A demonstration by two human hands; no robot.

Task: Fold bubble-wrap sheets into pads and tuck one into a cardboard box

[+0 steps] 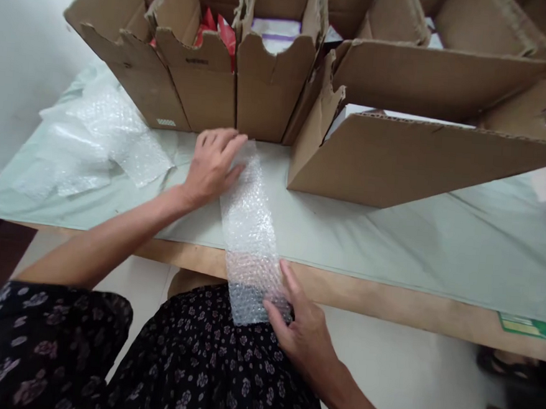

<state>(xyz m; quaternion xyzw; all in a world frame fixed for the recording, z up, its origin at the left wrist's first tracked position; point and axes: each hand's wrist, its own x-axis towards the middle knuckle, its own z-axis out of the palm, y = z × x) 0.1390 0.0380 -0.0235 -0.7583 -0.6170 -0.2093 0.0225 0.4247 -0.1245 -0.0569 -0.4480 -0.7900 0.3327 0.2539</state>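
Observation:
A long, narrow strip of clear bubble wrap [252, 218] lies across the pale green cloth and hangs over the table's front edge, above a dark floral skirt. At its far end my left hand [216, 166] holds the left edge, with bent fingers and the thumb on the plastic. My right hand [304, 328] is at the near right corner, holding the edge with the thumb on top; some of its fingers are hidden. Off to the left, more bubble wrap [100, 133] lies in a loose, crumpled pile.
Several upright cardboard boxes [196, 93] line the back, holding red packets [226, 36] and white-and-purple packs [276, 35]. A wider cardboard box [397, 163] with white items stands at right. The green cloth [345, 234] covers a wooden table [337, 290]. Someone's foot [507, 363] shows at lower right.

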